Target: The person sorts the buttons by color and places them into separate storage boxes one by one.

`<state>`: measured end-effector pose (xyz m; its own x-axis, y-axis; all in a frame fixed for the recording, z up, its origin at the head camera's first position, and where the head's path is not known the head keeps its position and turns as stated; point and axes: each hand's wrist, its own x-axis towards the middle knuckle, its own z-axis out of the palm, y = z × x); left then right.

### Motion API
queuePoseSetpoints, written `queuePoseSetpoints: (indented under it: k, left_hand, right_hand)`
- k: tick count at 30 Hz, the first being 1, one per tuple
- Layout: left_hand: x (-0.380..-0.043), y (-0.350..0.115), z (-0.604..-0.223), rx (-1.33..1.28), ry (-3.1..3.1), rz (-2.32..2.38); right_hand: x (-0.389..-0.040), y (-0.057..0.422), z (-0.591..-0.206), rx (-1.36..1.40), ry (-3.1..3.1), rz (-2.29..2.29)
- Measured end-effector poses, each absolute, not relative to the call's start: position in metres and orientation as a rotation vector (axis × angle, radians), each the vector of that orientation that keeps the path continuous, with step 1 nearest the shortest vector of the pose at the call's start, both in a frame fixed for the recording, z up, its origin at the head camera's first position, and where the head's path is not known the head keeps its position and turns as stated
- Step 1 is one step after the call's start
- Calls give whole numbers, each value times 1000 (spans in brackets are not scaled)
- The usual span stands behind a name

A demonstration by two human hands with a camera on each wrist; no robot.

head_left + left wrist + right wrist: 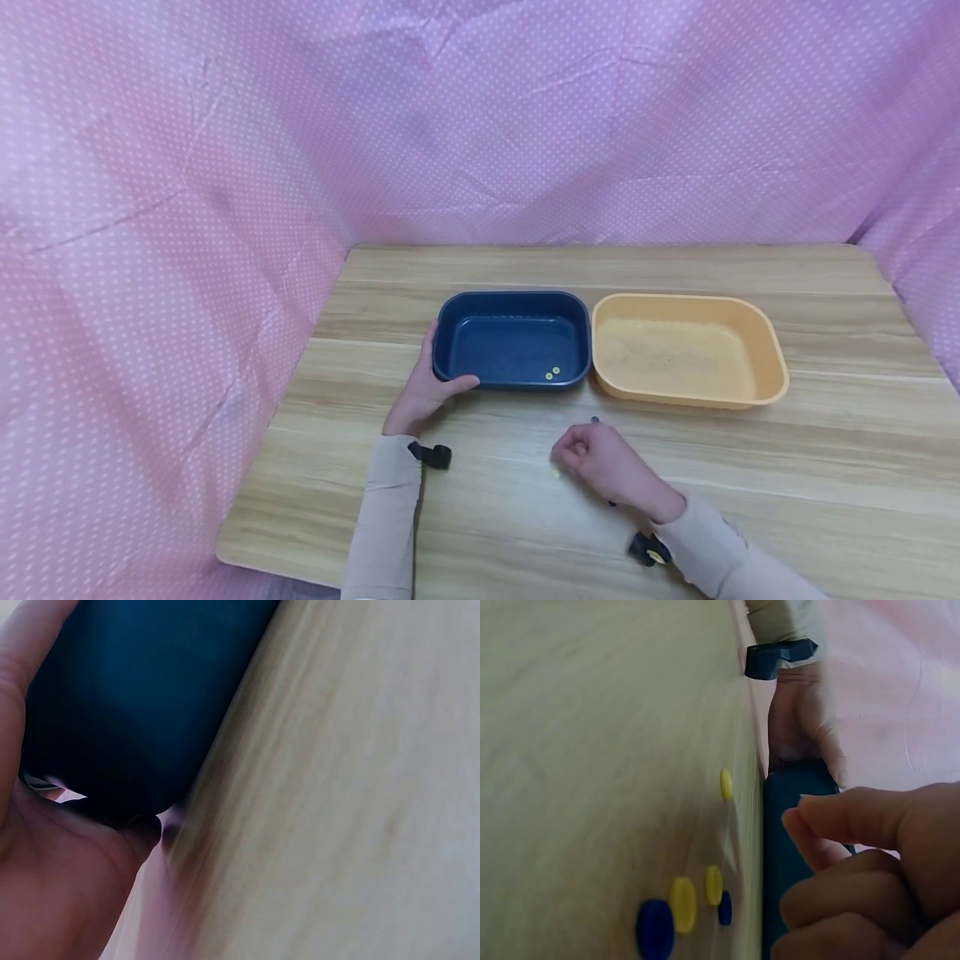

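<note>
A dark blue plastic tray point(513, 386) is gripped at its left end by my left hand point(427, 386), thumb along the near rim and fingers round the side. Two yellow buttons point(552, 373) lie inside, near the tray's front right corner. My right hand point(611, 465) is over the table with thumb and index fingertips together and the other fingers curled; nothing shows between the tips. Below it, in the right wrist view, several small round buttons are on the table: a yellow button point(726, 784) apart from the rest, and a blue button point(655, 930) beside others.
A yellow-orange plastic tray point(675, 393) stands against the right end of the blue one. Both trays are on a wood-grain table point(480, 517). Pink dotted cloth point(525, 125) hangs behind the table and at its sides.
</note>
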<state>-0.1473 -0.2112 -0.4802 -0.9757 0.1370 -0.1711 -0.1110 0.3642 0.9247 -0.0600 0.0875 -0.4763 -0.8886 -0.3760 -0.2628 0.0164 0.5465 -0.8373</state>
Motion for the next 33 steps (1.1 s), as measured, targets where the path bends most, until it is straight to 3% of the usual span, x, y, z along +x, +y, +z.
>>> queuePoseSetpoints:
  k: [18, 25, 33]
  left_hand:
    - [-141, -208, -464, 56, 2383, 1688]
    - [-150, -216, -499, 67, 2427, 1736]
    - [-150, -216, -500, 79, 2420, 1745]
  right_hand:
    - [-46, 82, -478, -666, 2792, -807]
    - [-46, 84, -476, -736, 2788, -755]
    - [-47, 85, -479, -849, 2826, -712]
